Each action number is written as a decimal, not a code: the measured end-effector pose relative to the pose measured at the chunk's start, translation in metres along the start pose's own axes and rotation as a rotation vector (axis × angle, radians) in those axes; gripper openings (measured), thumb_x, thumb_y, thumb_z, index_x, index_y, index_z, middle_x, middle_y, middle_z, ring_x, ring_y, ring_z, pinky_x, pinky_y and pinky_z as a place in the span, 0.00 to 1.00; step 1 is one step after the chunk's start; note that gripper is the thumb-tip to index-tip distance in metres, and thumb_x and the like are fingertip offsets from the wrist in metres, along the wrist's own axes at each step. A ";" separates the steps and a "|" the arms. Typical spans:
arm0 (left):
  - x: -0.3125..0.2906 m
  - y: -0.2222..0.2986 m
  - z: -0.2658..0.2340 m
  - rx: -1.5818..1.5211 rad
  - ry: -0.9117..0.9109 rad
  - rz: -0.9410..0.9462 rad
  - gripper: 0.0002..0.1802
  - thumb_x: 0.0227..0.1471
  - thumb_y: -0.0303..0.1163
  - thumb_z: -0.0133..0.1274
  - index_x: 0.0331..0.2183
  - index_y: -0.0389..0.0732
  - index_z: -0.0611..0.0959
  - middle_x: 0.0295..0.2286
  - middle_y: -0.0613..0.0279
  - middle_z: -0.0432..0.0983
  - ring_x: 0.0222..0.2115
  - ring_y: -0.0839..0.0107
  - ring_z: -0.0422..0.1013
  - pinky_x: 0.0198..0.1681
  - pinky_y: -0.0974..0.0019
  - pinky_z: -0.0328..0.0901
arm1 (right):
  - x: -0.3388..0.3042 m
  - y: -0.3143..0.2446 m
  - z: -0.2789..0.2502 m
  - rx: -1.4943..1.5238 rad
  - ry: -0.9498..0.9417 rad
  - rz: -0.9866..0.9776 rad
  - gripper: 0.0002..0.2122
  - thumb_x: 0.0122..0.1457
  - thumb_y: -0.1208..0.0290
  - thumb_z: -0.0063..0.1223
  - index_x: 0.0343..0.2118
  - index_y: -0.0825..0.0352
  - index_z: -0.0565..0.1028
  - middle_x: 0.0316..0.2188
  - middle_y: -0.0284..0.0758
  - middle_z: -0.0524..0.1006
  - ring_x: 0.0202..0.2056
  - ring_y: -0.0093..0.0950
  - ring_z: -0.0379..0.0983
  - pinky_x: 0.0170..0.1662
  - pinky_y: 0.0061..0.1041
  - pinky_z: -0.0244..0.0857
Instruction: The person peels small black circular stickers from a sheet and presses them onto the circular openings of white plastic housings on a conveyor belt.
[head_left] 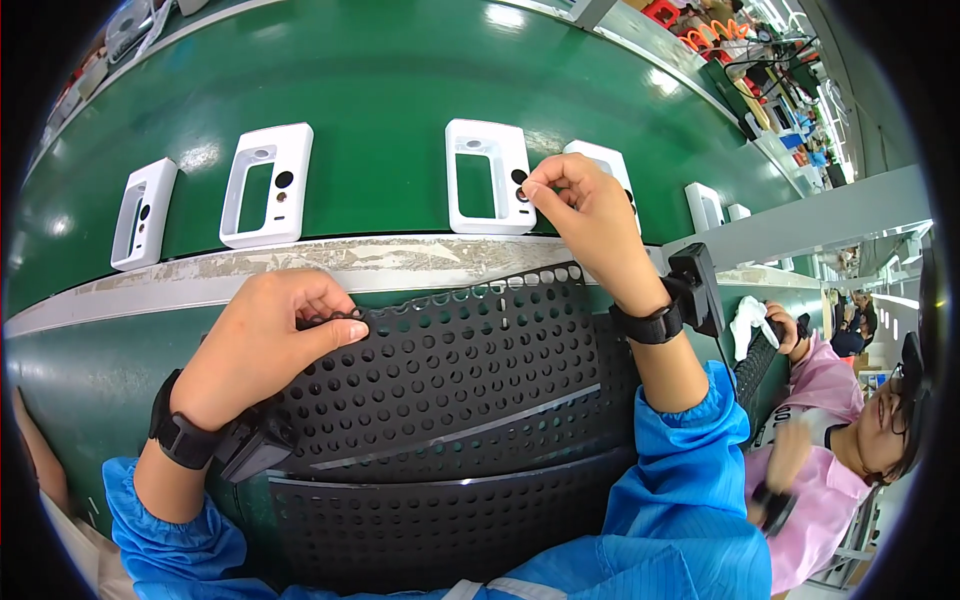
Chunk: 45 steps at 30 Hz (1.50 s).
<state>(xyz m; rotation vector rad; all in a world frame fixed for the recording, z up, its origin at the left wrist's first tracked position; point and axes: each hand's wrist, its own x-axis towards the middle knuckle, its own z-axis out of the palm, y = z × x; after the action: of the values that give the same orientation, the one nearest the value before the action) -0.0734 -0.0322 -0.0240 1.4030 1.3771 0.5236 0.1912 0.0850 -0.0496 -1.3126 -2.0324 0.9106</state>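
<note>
My left hand (250, 345) pinches the top edge of a black sheet (450, 365) punched with rows of round holes. That sheet slants down toward me, with more perforated black sheet (430, 530) below it. Over the bench's far side, my right hand (590, 220) has thumb and forefinger pressed together beside a white plastic frame (464, 205); anything between the fingertips is too small to make out. This frame has a large rectangular opening, a black round spot and a smaller round hole, close to my fingertips. Another white frame (590, 152) is partly hidden behind my right hand.
More white frames (238, 205) (128, 220) (700, 208) lie along the green surface (370, 90). A worn pale rail (200, 272) runs along its near edge. At right, a co-worker in pink (815, 490) holds a white cloth-like item (750, 325) near another perforated sheet.
</note>
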 end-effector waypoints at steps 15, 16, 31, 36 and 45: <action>0.005 0.001 0.003 0.045 0.025 -0.007 0.07 0.43 0.27 0.56 0.24 0.34 0.75 0.18 0.70 0.69 0.20 0.84 0.62 0.24 0.78 0.59 | -0.006 0.018 -0.007 0.124 0.087 0.047 0.01 0.54 0.79 0.47 0.29 0.70 0.69 0.26 0.29 0.72 0.29 0.14 0.67 0.33 0.12 0.60; 0.005 0.000 0.002 0.045 0.023 -0.005 0.07 0.43 0.27 0.56 0.24 0.34 0.75 0.18 0.70 0.69 0.20 0.84 0.62 0.24 0.78 0.59 | -0.005 0.019 -0.008 0.108 0.089 0.050 0.01 0.54 0.79 0.47 0.29 0.70 0.69 0.26 0.29 0.72 0.29 0.14 0.67 0.33 0.12 0.60; 0.017 0.010 0.006 -0.046 0.001 -0.040 0.06 0.43 0.26 0.56 0.23 0.34 0.75 0.19 0.70 0.70 0.21 0.85 0.64 0.25 0.79 0.59 | -0.010 -0.009 -0.041 0.123 0.213 -0.058 0.11 0.53 0.70 0.51 0.37 0.69 0.70 0.30 0.31 0.74 0.33 0.19 0.69 0.37 0.17 0.61; 0.007 0.021 0.004 -0.024 0.034 -0.044 0.07 0.42 0.25 0.56 0.25 0.33 0.75 0.19 0.68 0.71 0.21 0.83 0.65 0.25 0.78 0.60 | -0.054 -0.050 0.002 0.041 -0.108 -0.476 0.11 0.51 0.69 0.53 0.37 0.67 0.71 0.32 0.36 0.74 0.33 0.29 0.71 0.36 0.28 0.63; -0.019 0.019 0.013 0.227 0.003 0.265 0.12 0.38 0.30 0.61 0.29 0.38 0.78 0.24 0.61 0.71 0.28 0.73 0.69 0.31 0.71 0.63 | -0.061 -0.059 0.012 0.207 -0.628 -0.095 0.08 0.49 0.73 0.55 0.30 0.70 0.73 0.23 0.37 0.76 0.28 0.28 0.73 0.33 0.24 0.65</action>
<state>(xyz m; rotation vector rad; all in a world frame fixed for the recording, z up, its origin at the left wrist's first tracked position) -0.0588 -0.0504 -0.0054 1.7853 1.2904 0.5529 0.1721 0.0087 -0.0165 -0.8730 -2.3378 1.5874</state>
